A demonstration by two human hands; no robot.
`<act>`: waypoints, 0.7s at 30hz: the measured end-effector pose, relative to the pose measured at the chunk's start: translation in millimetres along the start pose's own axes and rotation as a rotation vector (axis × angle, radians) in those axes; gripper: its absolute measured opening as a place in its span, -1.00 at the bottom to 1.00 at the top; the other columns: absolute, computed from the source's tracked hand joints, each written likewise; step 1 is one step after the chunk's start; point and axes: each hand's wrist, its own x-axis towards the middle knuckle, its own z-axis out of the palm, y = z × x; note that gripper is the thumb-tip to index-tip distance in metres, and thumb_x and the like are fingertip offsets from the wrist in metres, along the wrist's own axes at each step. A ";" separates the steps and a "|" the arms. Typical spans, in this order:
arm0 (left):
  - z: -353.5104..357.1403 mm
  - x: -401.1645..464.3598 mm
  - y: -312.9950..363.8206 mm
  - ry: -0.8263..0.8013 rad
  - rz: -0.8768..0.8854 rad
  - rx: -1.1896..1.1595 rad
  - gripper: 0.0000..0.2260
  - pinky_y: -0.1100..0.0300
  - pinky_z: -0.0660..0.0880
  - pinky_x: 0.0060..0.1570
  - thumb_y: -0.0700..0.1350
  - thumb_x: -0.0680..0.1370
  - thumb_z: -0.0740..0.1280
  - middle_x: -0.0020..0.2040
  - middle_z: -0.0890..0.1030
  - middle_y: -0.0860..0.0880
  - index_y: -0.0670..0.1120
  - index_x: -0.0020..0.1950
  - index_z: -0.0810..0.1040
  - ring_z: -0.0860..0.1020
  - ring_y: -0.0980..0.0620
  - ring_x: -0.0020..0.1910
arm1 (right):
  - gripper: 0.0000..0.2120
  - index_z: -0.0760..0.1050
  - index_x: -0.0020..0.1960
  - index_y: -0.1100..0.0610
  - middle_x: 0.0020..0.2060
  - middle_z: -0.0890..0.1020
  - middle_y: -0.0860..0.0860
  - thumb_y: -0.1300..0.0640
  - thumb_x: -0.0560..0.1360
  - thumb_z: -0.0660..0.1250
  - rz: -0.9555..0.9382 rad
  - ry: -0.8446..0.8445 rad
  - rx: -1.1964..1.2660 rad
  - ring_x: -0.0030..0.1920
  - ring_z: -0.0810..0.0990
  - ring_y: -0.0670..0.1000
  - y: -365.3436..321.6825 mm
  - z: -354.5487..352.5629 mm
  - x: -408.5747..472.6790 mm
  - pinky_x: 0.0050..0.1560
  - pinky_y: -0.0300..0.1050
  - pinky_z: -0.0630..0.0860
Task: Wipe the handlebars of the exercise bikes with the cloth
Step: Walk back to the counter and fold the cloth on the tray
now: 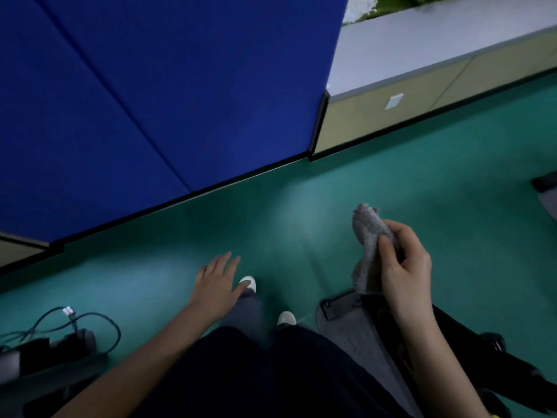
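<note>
My right hand (404, 267) grips a crumpled grey cloth (369, 236), held in the air above the green floor. One end of the cloth sticks up past my fingers, and the other end hangs below my palm. My left hand (217, 282) hangs open with its fingers spread, holding nothing, above my white shoes. Part of an exercise bike, a grey and black base (355, 327), lies under my right forearm at the lower right. No handlebar is in view.
A blue padded wall (150, 101) fills the upper left. A beige cabinet with a pale top (422, 95) runs along the upper right. Black equipment with loose cables (60, 336) sits at the lower left, and another dark machine part (545, 188) at the right edge.
</note>
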 end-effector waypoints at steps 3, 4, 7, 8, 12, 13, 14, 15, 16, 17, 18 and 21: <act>-22.6 43.3 -2.2 0.025 0.057 0.017 -0.40 0.06 -0.01 0.44 0.25 0.58 0.04 0.56 0.05 0.00 0.01 0.54 0.05 0.03 0.01 0.52 | -0.82 0.54 0.05 0.14 -0.14 0.62 -0.03 0.33 0.55 0.22 0.043 0.090 -0.002 -0.09 0.55 -0.02 -6.5 8.5 25.3 -0.01 -0.13 0.43; -32.1 59.9 -3.2 0.029 0.077 0.030 -0.40 0.06 0.00 0.44 0.26 0.58 0.03 0.56 0.05 0.00 0.01 0.54 0.05 0.02 0.01 0.52 | -0.81 0.54 0.05 0.14 -0.14 0.62 -0.03 0.33 0.55 0.22 0.051 0.114 -0.006 -0.10 0.55 -0.02 -10.3 14.7 34.1 0.00 -0.11 0.44; -65.6 114.3 -6.5 0.050 0.154 0.078 -0.40 0.06 0.01 0.42 0.26 0.58 0.00 0.55 0.05 0.01 0.01 0.54 0.04 0.03 0.01 0.51 | -0.81 0.54 0.05 0.12 -0.16 0.62 -0.04 0.32 0.55 0.23 0.067 0.163 -0.016 -0.11 0.55 -0.02 -26.0 40.7 64.2 0.00 -0.10 0.44; -78.2 129.6 -5.3 0.052 0.182 0.094 -0.40 0.05 0.01 0.42 0.26 0.58 -0.01 0.55 0.05 0.01 0.01 0.54 0.04 0.02 0.01 0.51 | -0.81 0.54 0.05 0.11 -0.17 0.62 -0.06 0.32 0.54 0.23 0.065 0.167 -0.019 -0.11 0.55 -0.03 -32.9 49.1 72.5 -0.01 -0.11 0.44; -135.1 198.3 -5.3 0.096 0.315 0.168 -0.41 0.02 0.02 0.45 0.26 0.59 -0.06 0.55 0.08 -0.01 -0.02 0.54 0.04 0.03 0.01 0.51 | -0.80 0.55 0.04 0.09 -0.18 0.61 -0.11 0.32 0.54 0.24 0.049 0.206 -0.045 -0.13 0.55 -0.08 -64.8 85.9 118.9 -0.04 -0.16 0.44; -149.1 212.9 -3.3 0.105 0.345 0.186 -0.41 0.01 0.02 0.45 0.26 0.59 -0.07 0.55 0.08 -0.01 -0.02 0.54 0.04 0.02 0.00 0.52 | -0.80 0.54 0.04 0.08 -0.18 0.61 -0.13 0.31 0.54 0.23 0.040 0.217 -0.050 -0.14 0.55 -0.10 -71.4 90.9 128.9 -0.05 -0.20 0.43; -161.5 225.5 -0.7 0.115 0.368 0.198 -0.40 0.01 0.02 0.45 0.26 0.59 -0.07 0.55 0.08 -0.01 -0.03 0.54 0.04 0.02 0.00 0.52 | -0.80 0.54 0.03 0.07 -0.18 0.61 -0.16 0.31 0.54 0.23 0.030 0.230 -0.054 -0.14 0.54 -0.13 -77.0 94.2 137.8 -0.06 -0.25 0.43; -172.5 237.1 2.3 0.128 0.386 0.201 -0.40 0.01 0.02 0.45 0.26 0.59 -0.08 0.55 0.08 -0.02 -0.03 0.54 0.03 0.02 -0.01 0.52 | -0.80 0.54 0.03 0.06 -0.18 0.61 -0.18 0.30 0.54 0.24 0.023 0.247 -0.057 -0.15 0.54 -0.16 -81.0 96.4 145.3 -0.07 -0.28 0.42; -182.4 247.5 5.9 0.140 0.400 0.200 -0.40 0.00 0.02 0.45 0.26 0.58 -0.08 0.55 0.09 -0.02 -0.03 0.54 0.03 0.02 -0.01 0.52 | -0.80 0.54 0.03 0.06 -0.18 0.61 -0.18 0.30 0.54 0.24 0.023 0.264 -0.061 -0.15 0.54 -0.17 -83.8 97.6 151.6 -0.08 -0.28 0.42; -190.9 256.6 10.1 0.151 0.413 0.199 -0.39 0.00 0.03 0.45 0.26 0.58 -0.09 0.55 0.09 -0.03 -0.03 0.54 0.04 0.03 -0.01 0.52 | -0.81 0.54 0.03 0.07 -0.18 0.61 -0.17 0.30 0.54 0.24 0.029 0.281 -0.064 -0.15 0.54 -0.16 -85.6 98.2 156.8 -0.07 -0.26 0.43; -198.3 265.4 15.2 0.160 0.426 0.198 -0.39 0.00 0.03 0.45 0.26 0.58 -0.09 0.55 0.09 -0.03 -0.04 0.54 0.04 0.03 -0.01 0.52 | -0.81 0.54 0.04 0.08 -0.18 0.61 -0.15 0.31 0.54 0.24 0.041 0.299 -0.064 -0.15 0.54 -0.14 -86.3 98.5 161.8 -0.06 -0.22 0.43; -212.8 287.1 33.2 0.148 0.468 0.206 -0.39 -0.01 0.04 0.44 0.26 0.58 -0.09 0.54 0.10 -0.03 -0.04 0.53 0.05 0.03 -0.02 0.51 | -0.80 0.55 0.05 0.09 -0.17 0.62 -0.12 0.32 0.54 0.24 0.086 0.355 -0.041 -0.14 0.54 -0.12 -83.1 94.3 176.9 -0.05 -0.18 0.44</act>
